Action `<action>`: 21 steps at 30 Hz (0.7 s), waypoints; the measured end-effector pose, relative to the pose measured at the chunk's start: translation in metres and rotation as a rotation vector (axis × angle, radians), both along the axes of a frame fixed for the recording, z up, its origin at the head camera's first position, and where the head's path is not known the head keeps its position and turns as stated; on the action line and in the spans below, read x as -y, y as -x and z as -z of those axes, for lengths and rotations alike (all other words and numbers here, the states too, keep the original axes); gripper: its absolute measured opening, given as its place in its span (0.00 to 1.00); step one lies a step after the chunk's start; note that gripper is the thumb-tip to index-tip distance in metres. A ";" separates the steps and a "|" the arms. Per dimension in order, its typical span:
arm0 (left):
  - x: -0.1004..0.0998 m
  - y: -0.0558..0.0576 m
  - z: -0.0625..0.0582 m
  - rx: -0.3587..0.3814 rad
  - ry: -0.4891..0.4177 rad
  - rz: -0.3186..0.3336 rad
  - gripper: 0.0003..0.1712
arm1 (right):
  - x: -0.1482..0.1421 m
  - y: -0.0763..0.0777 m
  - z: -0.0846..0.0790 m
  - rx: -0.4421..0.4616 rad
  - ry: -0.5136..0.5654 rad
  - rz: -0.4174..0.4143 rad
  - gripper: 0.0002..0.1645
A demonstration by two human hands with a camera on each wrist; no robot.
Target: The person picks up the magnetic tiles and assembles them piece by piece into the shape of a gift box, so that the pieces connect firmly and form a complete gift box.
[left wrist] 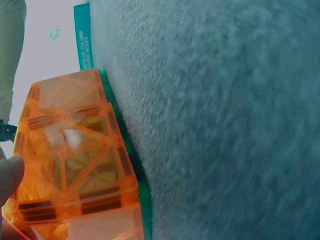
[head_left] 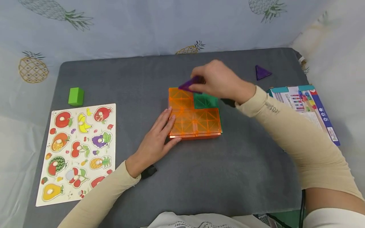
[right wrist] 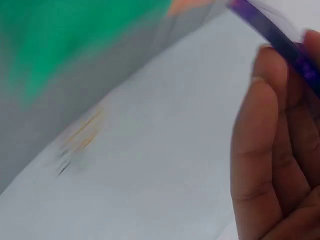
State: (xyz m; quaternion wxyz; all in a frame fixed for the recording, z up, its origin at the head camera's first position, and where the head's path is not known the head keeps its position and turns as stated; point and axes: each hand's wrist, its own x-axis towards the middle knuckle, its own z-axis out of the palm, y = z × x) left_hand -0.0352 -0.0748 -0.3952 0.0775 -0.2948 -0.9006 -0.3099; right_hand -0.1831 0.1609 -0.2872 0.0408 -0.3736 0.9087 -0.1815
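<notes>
A low block of see-through orange magnetic tiles [head_left: 208,122] stands mid-table, with a green tile [head_left: 206,101] at its far right corner. My left hand [head_left: 151,148] rests against the block's left side, its fingers nearly straight; in the left wrist view, part of it shows beside the orange wall [left wrist: 90,170]. Above the block's far edge, my right hand [head_left: 218,80] pinches a purple triangular tile [head_left: 186,86]. The right wrist view shows that purple tile [right wrist: 280,40] between the fingertips, partly hidden. Another purple triangular tile [head_left: 262,72] lies at the far right.
A fruit puzzle board [head_left: 85,128] lies on the left, with a green block [head_left: 76,96] just beyond it. On the right, a printed box [head_left: 328,117] sits partly under my right forearm. A pineapple-print curtain [head_left: 137,28] hangs behind the grey table [head_left: 182,177].
</notes>
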 end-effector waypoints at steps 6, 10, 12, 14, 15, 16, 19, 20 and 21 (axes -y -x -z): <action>-0.001 -0.005 0.001 0.060 -0.045 -0.032 0.49 | 0.031 -0.038 0.009 -0.011 -0.100 -0.191 0.11; -0.001 -0.006 0.001 0.071 -0.053 -0.045 0.50 | 0.029 -0.039 0.012 0.021 -0.084 -0.185 0.15; 0.000 -0.006 0.001 0.068 -0.056 -0.047 0.51 | 0.021 -0.031 0.008 0.067 -0.067 -0.138 0.22; 0.000 -0.006 0.001 0.064 -0.055 -0.052 0.51 | 0.004 -0.015 0.003 0.106 -0.057 -0.045 0.30; 0.000 -0.006 0.001 0.062 -0.054 -0.054 0.51 | -0.008 -0.003 0.002 0.115 -0.057 0.016 0.32; 0.000 -0.006 0.001 0.062 -0.052 -0.057 0.51 | -0.021 0.010 0.003 0.129 -0.069 0.092 0.34; 0.000 -0.006 0.001 0.062 -0.047 -0.062 0.51 | -0.079 0.055 0.019 0.215 -0.187 0.323 0.36; 0.000 -0.006 0.001 0.065 -0.045 -0.062 0.50 | -0.103 0.069 0.028 0.268 -0.242 0.383 0.38; 0.000 -0.006 0.001 0.069 -0.043 -0.060 0.50 | -0.128 0.080 0.036 0.327 -0.302 0.431 0.41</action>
